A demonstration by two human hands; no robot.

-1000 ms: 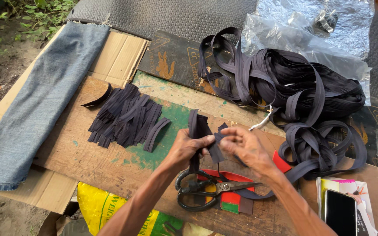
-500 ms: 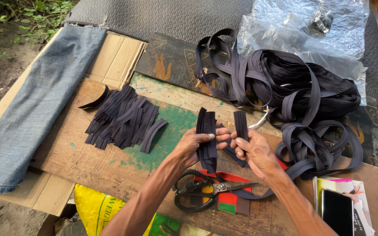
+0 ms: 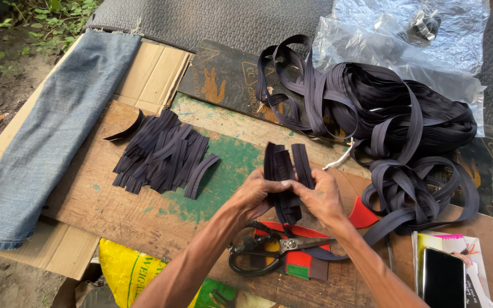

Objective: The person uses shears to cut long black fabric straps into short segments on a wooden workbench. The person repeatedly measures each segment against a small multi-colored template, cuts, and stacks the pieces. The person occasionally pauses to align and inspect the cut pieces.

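Observation:
My left hand (image 3: 256, 194) and my right hand (image 3: 322, 197) together grip a small bundle of short dark strap pieces (image 3: 283, 165), held upright above the wooden board (image 3: 115, 199). A pile of cut dark strap pieces (image 3: 164, 153) lies to the left on the board. A big tangled heap of long dark strap (image 3: 389, 120) sits to the right, with a loop trailing down under my right wrist. Black-handled scissors (image 3: 263, 254) lie flat on the board just below my hands.
A strip of blue denim (image 3: 47, 137) lies on cardboard (image 3: 149, 74) at left. A clear plastic sheet (image 3: 406, 40) is at the back right. A phone (image 3: 443, 279) rests on papers at lower right. A yellow sack (image 3: 129, 268) is below the board's edge.
My hands have come together: the right hand's strap piece has joined the bundle in the left, and the bundle now stands upright between both hands.

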